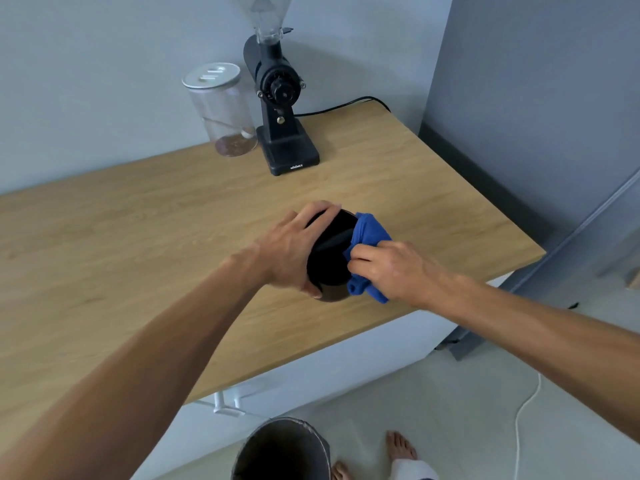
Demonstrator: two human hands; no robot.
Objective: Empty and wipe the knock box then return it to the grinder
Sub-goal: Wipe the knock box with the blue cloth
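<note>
The black round knock box [331,255] is held over the wooden counter [138,237], tilted so its dark inside faces up. My left hand [291,251] grips it around its left side. My right hand [384,265] is closed on a blue cloth [367,237], which is pressed against the box's right rim and side. The black grinder [282,109] with a clear hopper stands at the back of the counter, about two hand-widths beyond the box.
A clear jar [221,109] with a metal lid and some grounds stands left of the grinder. The grinder's black cord [346,105] runs right along the wall. A dark bin [282,450] sits on the floor below the counter edge, near my bare feet [400,445]. A white cable [523,420] trails on the floor.
</note>
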